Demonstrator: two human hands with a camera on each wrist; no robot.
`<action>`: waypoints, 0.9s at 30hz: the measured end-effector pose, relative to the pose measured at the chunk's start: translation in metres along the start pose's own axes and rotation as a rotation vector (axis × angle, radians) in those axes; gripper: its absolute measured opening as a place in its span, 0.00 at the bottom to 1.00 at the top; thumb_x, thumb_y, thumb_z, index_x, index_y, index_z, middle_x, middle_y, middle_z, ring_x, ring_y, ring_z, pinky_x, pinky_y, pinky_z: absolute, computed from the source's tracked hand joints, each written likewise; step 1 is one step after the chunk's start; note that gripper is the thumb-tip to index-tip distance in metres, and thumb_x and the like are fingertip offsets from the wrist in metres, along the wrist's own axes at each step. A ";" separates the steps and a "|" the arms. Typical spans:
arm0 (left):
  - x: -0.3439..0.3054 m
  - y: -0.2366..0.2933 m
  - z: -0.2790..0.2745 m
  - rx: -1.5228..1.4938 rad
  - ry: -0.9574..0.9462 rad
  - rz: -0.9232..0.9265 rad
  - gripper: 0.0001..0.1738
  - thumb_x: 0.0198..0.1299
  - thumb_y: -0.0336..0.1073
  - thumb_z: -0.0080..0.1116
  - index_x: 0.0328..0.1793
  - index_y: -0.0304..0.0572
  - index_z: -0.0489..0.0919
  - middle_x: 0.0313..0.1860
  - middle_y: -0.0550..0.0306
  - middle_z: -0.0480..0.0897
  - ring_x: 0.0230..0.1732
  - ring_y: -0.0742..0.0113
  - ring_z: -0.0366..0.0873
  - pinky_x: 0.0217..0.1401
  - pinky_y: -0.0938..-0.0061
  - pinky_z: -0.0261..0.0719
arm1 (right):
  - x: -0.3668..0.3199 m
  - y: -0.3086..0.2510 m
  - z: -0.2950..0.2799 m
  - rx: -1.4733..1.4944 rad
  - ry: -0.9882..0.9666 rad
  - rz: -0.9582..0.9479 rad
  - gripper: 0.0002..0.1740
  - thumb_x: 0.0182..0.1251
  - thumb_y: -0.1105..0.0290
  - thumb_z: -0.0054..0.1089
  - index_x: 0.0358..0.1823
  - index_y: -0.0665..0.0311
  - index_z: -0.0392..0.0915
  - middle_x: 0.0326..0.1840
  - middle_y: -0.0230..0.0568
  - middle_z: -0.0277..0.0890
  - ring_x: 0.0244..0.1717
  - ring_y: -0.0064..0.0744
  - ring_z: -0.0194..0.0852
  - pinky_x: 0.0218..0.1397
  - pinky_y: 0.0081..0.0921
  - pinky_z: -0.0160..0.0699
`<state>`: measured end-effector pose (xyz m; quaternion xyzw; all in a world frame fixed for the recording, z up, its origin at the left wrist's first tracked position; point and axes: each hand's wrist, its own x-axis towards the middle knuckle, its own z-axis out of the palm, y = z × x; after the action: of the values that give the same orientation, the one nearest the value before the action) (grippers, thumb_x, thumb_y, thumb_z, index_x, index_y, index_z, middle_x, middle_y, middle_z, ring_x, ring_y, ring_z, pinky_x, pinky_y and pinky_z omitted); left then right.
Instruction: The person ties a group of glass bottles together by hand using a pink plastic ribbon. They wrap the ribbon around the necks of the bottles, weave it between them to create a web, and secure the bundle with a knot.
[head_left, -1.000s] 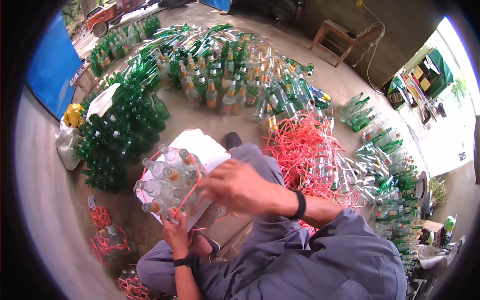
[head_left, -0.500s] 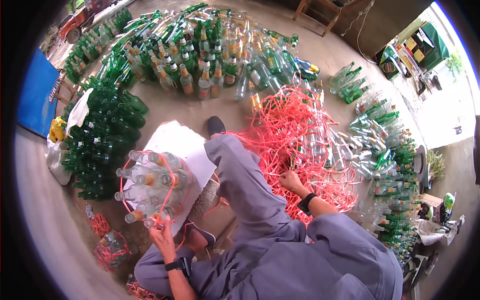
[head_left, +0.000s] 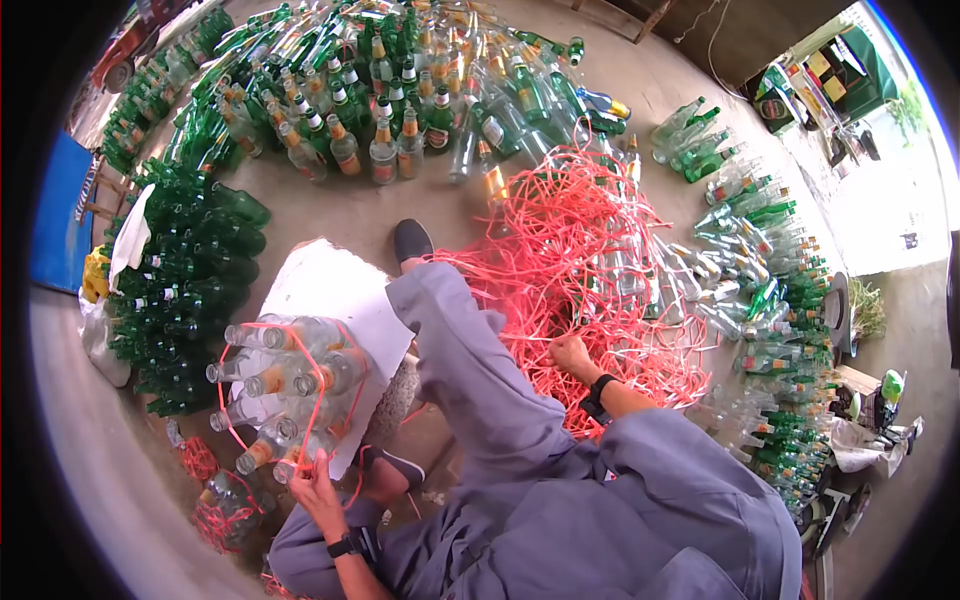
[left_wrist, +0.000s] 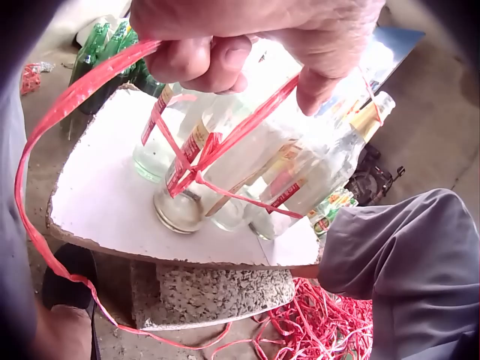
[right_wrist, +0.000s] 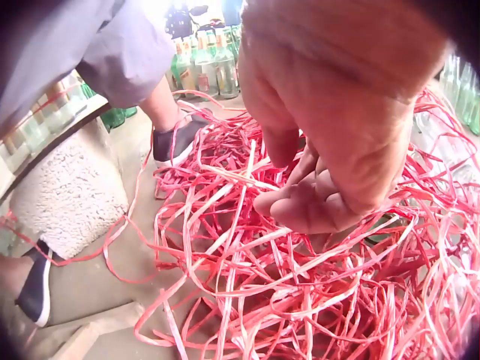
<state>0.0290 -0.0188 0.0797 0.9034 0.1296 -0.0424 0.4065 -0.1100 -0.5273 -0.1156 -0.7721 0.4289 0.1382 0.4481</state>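
A bundle of clear glass bottles [head_left: 265,380] stands on a white board [head_left: 325,280], with red plastic twine [head_left: 319,400] looped around it. My left hand [head_left: 318,492] is at the bundle's near side, gripping the twine close to a bottle neck. In the left wrist view the twine runs taut from the fingers to a crossing [left_wrist: 196,176] against the bottles, and a loose tail hangs down. My right hand [head_left: 572,357] is over a tangled heap of red twine [head_left: 590,240]. Its fingers are loosely bent, with a gap between thumb and fingertips [right_wrist: 289,214].
Green bottles [head_left: 180,300] crowd the left side, and more bottles [head_left: 345,150] stand and lie across the back. Others [head_left: 775,350] line the right side. A rough block [left_wrist: 225,292] supports the board. Twine-tied bottles [head_left: 230,500] lie at the lower left.
My right hand has gone from beside the bottle bundle to the twine heap on the right. My left hand keeps its grip by the bundle. The head view has shifted.
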 end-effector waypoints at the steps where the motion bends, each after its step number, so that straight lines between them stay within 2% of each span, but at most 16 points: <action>1: 0.000 0.001 0.002 -0.002 -0.004 0.000 0.25 0.66 0.47 0.65 0.42 0.26 0.74 0.36 0.51 0.72 0.38 0.62 0.69 0.44 0.64 0.69 | -0.002 -0.011 -0.001 0.138 -0.023 0.073 0.16 0.68 0.66 0.54 0.30 0.69 0.85 0.24 0.41 0.84 0.27 0.27 0.87 0.27 0.25 0.84; 2: -0.001 0.004 0.003 -0.013 0.034 -0.007 0.28 0.64 0.51 0.67 0.38 0.25 0.75 0.34 0.48 0.74 0.36 0.57 0.70 0.44 0.61 0.70 | 0.011 0.002 0.007 0.029 -0.016 -0.039 0.15 0.67 0.64 0.54 0.35 0.68 0.86 0.26 0.48 0.85 0.26 0.32 0.87 0.32 0.29 0.85; 3: -0.002 0.007 0.003 -0.023 0.073 -0.014 0.31 0.61 0.54 0.69 0.34 0.24 0.76 0.31 0.45 0.76 0.35 0.53 0.72 0.44 0.58 0.71 | 0.014 0.001 0.010 0.028 -0.015 -0.036 0.15 0.67 0.64 0.54 0.35 0.68 0.86 0.26 0.48 0.85 0.26 0.32 0.87 0.32 0.29 0.85; 5: -0.002 0.009 0.000 0.014 0.029 -0.036 0.29 0.64 0.51 0.67 0.38 0.25 0.75 0.35 0.47 0.73 0.37 0.56 0.70 0.46 0.61 0.70 | 0.021 -0.006 0.027 -0.331 0.158 -0.347 0.16 0.66 0.64 0.53 0.40 0.66 0.87 0.32 0.54 0.85 0.32 0.44 0.88 0.40 0.37 0.86; 6: -0.002 0.009 -0.003 0.053 -0.014 -0.058 0.26 0.67 0.49 0.65 0.42 0.26 0.74 0.39 0.50 0.71 0.40 0.59 0.68 0.48 0.63 0.70 | 0.021 -0.022 0.028 -0.243 0.008 -0.204 0.17 0.65 0.63 0.53 0.44 0.65 0.86 0.38 0.58 0.84 0.41 0.54 0.86 0.49 0.44 0.83; 10: 0.000 -0.002 -0.004 0.134 -0.032 -0.070 0.27 0.66 0.50 0.65 0.44 0.26 0.74 0.39 0.49 0.70 0.41 0.58 0.68 0.50 0.63 0.70 | 0.022 -0.073 0.046 -0.209 -0.012 -0.271 0.18 0.66 0.60 0.54 0.45 0.64 0.86 0.44 0.57 0.84 0.47 0.57 0.84 0.52 0.47 0.81; 13: -0.003 -0.004 -0.003 0.096 -0.015 -0.085 0.27 0.66 0.50 0.65 0.46 0.25 0.75 0.41 0.46 0.70 0.43 0.54 0.69 0.52 0.61 0.69 | 0.006 -0.128 0.043 -0.174 0.001 -0.429 0.17 0.68 0.58 0.50 0.41 0.66 0.80 0.39 0.61 0.83 0.46 0.63 0.82 0.47 0.54 0.79; 14: -0.004 -0.013 -0.003 0.164 -0.018 -0.068 0.28 0.66 0.50 0.65 0.48 0.24 0.75 0.42 0.44 0.71 0.44 0.52 0.69 0.53 0.60 0.69 | 0.016 -0.129 0.047 -0.270 -0.015 -0.529 0.17 0.68 0.58 0.52 0.41 0.66 0.77 0.39 0.61 0.82 0.43 0.62 0.82 0.42 0.52 0.80; 17: -0.005 -0.013 -0.005 0.261 -0.017 -0.058 0.29 0.66 0.50 0.65 0.52 0.24 0.76 0.44 0.40 0.72 0.47 0.47 0.70 0.56 0.57 0.69 | 0.044 -0.146 0.057 -0.268 0.073 -0.690 0.15 0.66 0.59 0.54 0.43 0.64 0.77 0.38 0.58 0.80 0.38 0.62 0.81 0.39 0.53 0.79; 19: -0.007 -0.011 -0.004 0.287 -0.016 -0.065 0.30 0.66 0.49 0.66 0.54 0.23 0.76 0.46 0.38 0.72 0.49 0.45 0.70 0.57 0.56 0.69 | 0.063 -0.155 0.058 -0.342 0.077 -0.683 0.16 0.64 0.60 0.56 0.46 0.64 0.76 0.41 0.54 0.79 0.41 0.60 0.80 0.42 0.54 0.77; 21: -0.004 -0.007 -0.005 0.232 -0.064 -0.122 0.30 0.65 0.48 0.67 0.56 0.24 0.75 0.49 0.35 0.72 0.51 0.43 0.70 0.57 0.55 0.68 | 0.084 -0.170 0.060 -0.471 0.217 -0.829 0.15 0.63 0.61 0.57 0.46 0.63 0.76 0.44 0.52 0.78 0.49 0.57 0.78 0.48 0.53 0.75; 22: -0.006 -0.004 -0.004 0.236 -0.046 -0.097 0.26 0.65 0.45 0.67 0.52 0.23 0.78 0.45 0.35 0.76 0.48 0.43 0.73 0.54 0.55 0.69 | 0.092 -0.174 0.056 -0.520 0.162 -0.820 0.18 0.63 0.60 0.58 0.48 0.64 0.76 0.49 0.53 0.77 0.54 0.55 0.76 0.54 0.51 0.74; 23: -0.005 -0.002 -0.004 0.235 -0.031 -0.098 0.26 0.65 0.45 0.67 0.52 0.23 0.78 0.45 0.35 0.76 0.48 0.43 0.73 0.54 0.55 0.69 | 0.100 -0.179 0.056 -0.516 0.161 -0.835 0.18 0.63 0.60 0.58 0.48 0.64 0.76 0.49 0.53 0.77 0.54 0.55 0.76 0.54 0.51 0.74; 25: -0.004 0.000 -0.003 0.111 -0.013 -0.011 0.22 0.65 0.43 0.67 0.44 0.23 0.80 0.37 0.38 0.80 0.40 0.45 0.76 0.48 0.56 0.71 | 0.114 -0.187 0.057 -0.470 0.159 -0.726 0.23 0.63 0.57 0.60 0.51 0.66 0.76 0.50 0.54 0.78 0.54 0.57 0.77 0.55 0.50 0.76; 26: -0.004 0.015 0.000 0.045 0.012 -0.008 0.20 0.64 0.41 0.67 0.37 0.24 0.80 0.28 0.43 0.80 0.31 0.48 0.74 0.41 0.57 0.71 | 0.117 -0.196 0.053 -0.518 0.146 -0.651 0.26 0.65 0.52 0.61 0.54 0.67 0.73 0.54 0.58 0.76 0.52 0.61 0.78 0.52 0.50 0.78; 27: -0.002 0.011 0.002 0.043 0.020 -0.012 0.20 0.64 0.41 0.67 0.37 0.24 0.80 0.28 0.43 0.80 0.31 0.48 0.74 0.41 0.57 0.71 | 0.118 -0.206 0.049 -0.519 0.143 -0.659 0.26 0.65 0.52 0.61 0.54 0.67 0.73 0.54 0.58 0.76 0.52 0.61 0.78 0.52 0.50 0.78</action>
<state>0.0305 -0.0276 0.0871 0.9116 0.1381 -0.0388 0.3853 0.1303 -0.5043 -0.0956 -0.9628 0.1399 0.0372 0.2281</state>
